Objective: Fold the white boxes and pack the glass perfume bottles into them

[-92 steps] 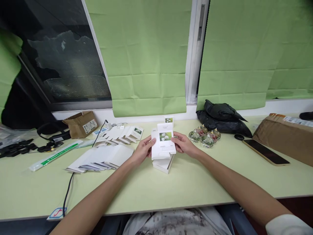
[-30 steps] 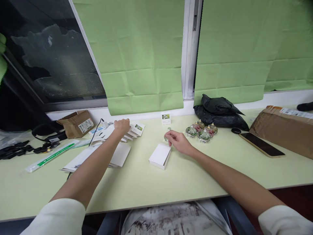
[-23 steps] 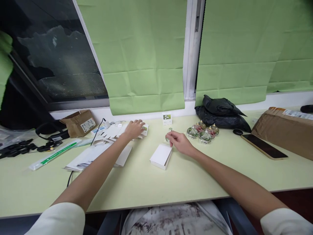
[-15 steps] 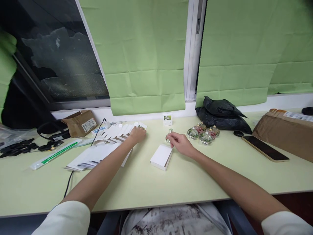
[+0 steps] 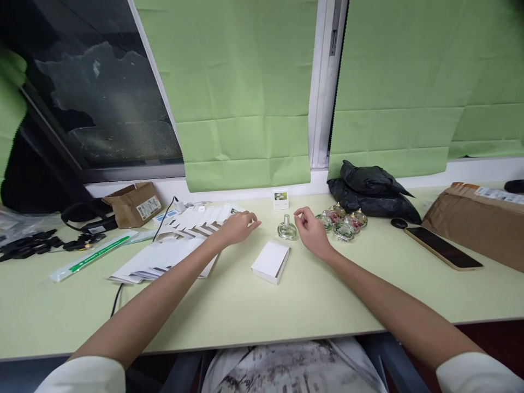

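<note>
A small clear glass bottle [image 5: 287, 228] stands alone on the pale green table [image 5: 262, 305], behind a flat white box [image 5: 271, 262]. My right hand [image 5: 311, 232] hovers just right of the bottle, fingers loosely curled and apart, holding nothing. My left hand [image 5: 238, 227] lies at the right end of a fanned row of white cards [image 5: 200, 219], fingers stretched out. A small white box with a flower picture [image 5: 280, 199] stands upright by the window sill.
Several more glass bottles [image 5: 341, 222] cluster to the right before a black bag [image 5: 370, 192]. A phone [image 5: 442, 248] and a brown parcel [image 5: 477, 221] lie far right. Flat white sheets [image 5: 161, 261], a cable [image 5: 117, 297], a torn cardboard box [image 5: 133, 204] and black items [image 5: 24, 246] fill the left.
My right hand has let go of the glass bottle and drawn off to its right. My left hand slid rightwards off the fanned cards. Three seconds ago both hands held a flower-printed card.
</note>
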The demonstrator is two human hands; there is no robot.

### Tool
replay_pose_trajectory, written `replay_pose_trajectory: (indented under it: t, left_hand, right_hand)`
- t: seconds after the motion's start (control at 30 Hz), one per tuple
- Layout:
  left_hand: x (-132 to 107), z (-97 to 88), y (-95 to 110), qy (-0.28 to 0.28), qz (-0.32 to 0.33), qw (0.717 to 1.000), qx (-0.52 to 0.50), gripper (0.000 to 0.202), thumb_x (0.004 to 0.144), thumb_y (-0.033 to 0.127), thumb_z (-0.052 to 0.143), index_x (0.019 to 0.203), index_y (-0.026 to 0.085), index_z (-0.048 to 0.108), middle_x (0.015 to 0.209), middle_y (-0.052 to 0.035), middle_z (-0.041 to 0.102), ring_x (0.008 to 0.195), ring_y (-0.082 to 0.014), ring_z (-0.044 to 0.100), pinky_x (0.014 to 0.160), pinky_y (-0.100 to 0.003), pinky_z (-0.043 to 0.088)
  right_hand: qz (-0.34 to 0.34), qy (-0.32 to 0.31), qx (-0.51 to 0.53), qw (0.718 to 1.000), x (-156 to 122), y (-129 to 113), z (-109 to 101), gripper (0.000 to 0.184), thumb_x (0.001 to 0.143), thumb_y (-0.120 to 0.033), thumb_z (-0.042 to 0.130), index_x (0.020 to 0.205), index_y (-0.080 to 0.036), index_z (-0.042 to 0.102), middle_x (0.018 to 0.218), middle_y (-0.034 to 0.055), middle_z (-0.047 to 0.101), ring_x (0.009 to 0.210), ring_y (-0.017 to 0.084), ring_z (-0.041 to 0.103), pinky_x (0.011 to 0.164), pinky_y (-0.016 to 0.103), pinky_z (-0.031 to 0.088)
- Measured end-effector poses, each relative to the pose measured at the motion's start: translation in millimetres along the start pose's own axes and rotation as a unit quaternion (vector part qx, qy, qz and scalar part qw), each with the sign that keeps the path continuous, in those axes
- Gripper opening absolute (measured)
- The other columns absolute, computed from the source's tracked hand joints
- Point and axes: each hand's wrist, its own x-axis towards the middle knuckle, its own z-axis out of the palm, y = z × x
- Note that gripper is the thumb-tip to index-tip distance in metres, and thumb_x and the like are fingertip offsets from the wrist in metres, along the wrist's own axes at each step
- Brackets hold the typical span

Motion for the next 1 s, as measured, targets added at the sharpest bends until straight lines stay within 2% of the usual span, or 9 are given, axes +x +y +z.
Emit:
replay_pose_trajectory:
  t: [0.07, 0.13, 0.27, 0.37, 0.47, 0.57, 0.77, 0.87, 1.0]
  left_hand:
    - [-21, -0.1, 23, -0.019, -0.012, 0.989, -0.143, 0.055, 0.087, 0.069, 0.060, 0.115, 0.023, 0.071, 0.105, -0.0131, 0.076, 0.094, -0.0320, 0.070, 0.078, -0.035, 0.047]
    - [-44, 1.1, 46, -0.032, -0.036, 0.980, -0.195, 0.066, 0.073, 0.073, 0.072, 0.115, 0.022, 0.069, 0.100, -0.0145, 0.076, 0.086, -0.0332, 0.071, 0.071, -0.033, 0.045]
    - [-70, -1.3, 77, -0.131, -0.051, 0.987, -0.083, 0.084, 0.070, 0.083, 0.065, 0.124, 0.017, 0.062, 0.119, -0.0248, 0.070, 0.092, -0.0394, 0.071, 0.068, -0.036, 0.043]
    - [-68, -10.8, 78, -0.195, -0.039, 0.978, -0.056, 0.076, 0.081, 0.074, 0.058, 0.133, 0.018, 0.055, 0.123, -0.0210, 0.069, 0.098, -0.0369, 0.070, 0.072, -0.037, 0.046]
    - [-65, -18.0, 66, -0.198, -0.034, 0.978, -0.063, 0.078, 0.083, 0.067, 0.060, 0.142, 0.018, 0.049, 0.128, -0.0193, 0.067, 0.107, -0.0361, 0.068, 0.080, -0.038, 0.048]
    - [-72, -14.1, 54, -0.177, -0.031, 0.977, -0.111, 0.084, 0.081, 0.067, 0.065, 0.148, 0.021, 0.046, 0.137, -0.0175, 0.063, 0.118, -0.0368, 0.064, 0.087, -0.038, 0.048]
    - [-97, 14.7, 37, -0.041, -0.054, 0.973, -0.222, 0.095, 0.076, 0.058, 0.078, 0.156, 0.026, 0.038, 0.149, -0.0149, 0.053, 0.124, -0.0356, 0.060, 0.093, -0.040, 0.050]
    - [-92, 25.0, 28, 0.017, -0.062, 0.958, -0.281, 0.084, 0.080, 0.049, 0.077, 0.153, 0.028, 0.041, 0.147, -0.0123, 0.053, 0.113, -0.0297, 0.064, 0.086, -0.037, 0.053]
    - [-73, 26.0, 24, 0.100, -0.079, 0.928, -0.351, 0.068, 0.083, 0.044, 0.075, 0.143, 0.024, 0.049, 0.145, -0.0124, 0.054, 0.122, -0.0290, 0.059, 0.090, -0.036, 0.052]
  right_hand:
    - [-0.006, -0.003, -0.018, 1.000, 0, 1, 0, 0.012, 0.099, -0.035, 0.049, 0.101, -0.025, 0.057, 0.062, -0.0060, 0.047, 0.058, 0.017, 0.050, 0.062, 0.029, 0.033]
    - [-0.027, -0.011, -0.033, 0.999, -2, -1, 0, 0.013, 0.100, -0.036, 0.049, 0.101, -0.025, 0.056, 0.063, -0.0059, 0.047, 0.058, 0.016, 0.050, 0.062, 0.028, 0.033]
    - [-0.073, -0.046, -0.041, 0.995, -8, -6, 2, 0.017, 0.103, -0.038, 0.045, 0.105, -0.025, 0.055, 0.064, -0.0059, 0.049, 0.057, 0.015, 0.048, 0.062, 0.027, 0.034]
    - [-0.105, -0.092, -0.027, 0.990, -11, -8, 3, 0.017, 0.103, -0.035, 0.045, 0.106, -0.024, 0.056, 0.066, -0.0060, 0.052, 0.057, 0.014, 0.047, 0.062, 0.026, 0.034]
    - [-0.134, -0.148, -0.020, 0.980, -13, -9, 2, 0.014, 0.101, -0.032, 0.049, 0.101, -0.023, 0.059, 0.068, -0.0056, 0.054, 0.059, 0.013, 0.048, 0.063, 0.025, 0.035]
    - [-0.144, -0.201, -0.021, 0.969, -16, -10, 3, 0.012, 0.099, -0.032, 0.054, 0.095, -0.023, 0.060, 0.067, -0.0056, 0.054, 0.061, 0.012, 0.047, 0.062, 0.025, 0.034]
    - [-0.118, -0.285, -0.015, 0.951, -22, -20, 5, 0.011, 0.096, -0.034, 0.062, 0.093, -0.024, 0.058, 0.068, -0.0063, 0.057, 0.060, 0.012, 0.048, 0.060, 0.025, 0.033]
    - [-0.102, -0.287, -0.014, 0.952, -25, -23, 6, 0.014, 0.097, -0.037, 0.061, 0.096, -0.024, 0.057, 0.070, -0.0056, 0.060, 0.060, 0.013, 0.050, 0.060, 0.025, 0.033]
    - [-0.069, -0.276, 0.000, 0.959, -25, -23, 7, 0.018, 0.100, -0.042, 0.057, 0.097, -0.024, 0.056, 0.068, -0.0051, 0.064, 0.060, 0.013, 0.053, 0.060, 0.026, 0.035]
